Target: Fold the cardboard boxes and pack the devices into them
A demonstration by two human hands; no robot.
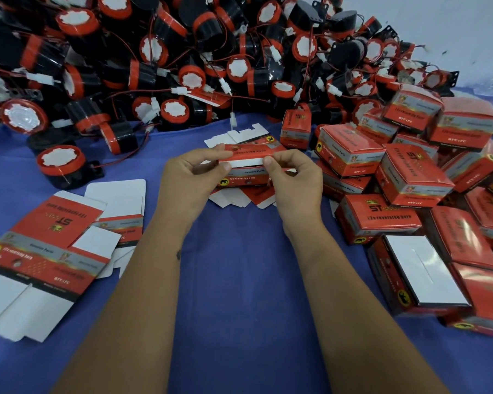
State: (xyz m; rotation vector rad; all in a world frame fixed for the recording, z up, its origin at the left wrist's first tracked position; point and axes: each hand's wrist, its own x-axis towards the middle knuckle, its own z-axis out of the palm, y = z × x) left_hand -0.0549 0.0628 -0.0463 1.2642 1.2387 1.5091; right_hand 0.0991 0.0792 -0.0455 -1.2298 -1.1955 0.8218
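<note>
Both forearms reach to mid-tabletop [239, 265], where left hand [188, 177] and right hand [293, 177] fingers pinch a flat cardboard box [251, 159]; devices [154, 66] heap along the far edge, folded boxes [410, 177] right.

Glossy red printed cardboard boxes [353, 155], white matt inside; shiny black-and-red plastic devices [143, 75]; blue cloth-covered worktop [239, 280].
</note>
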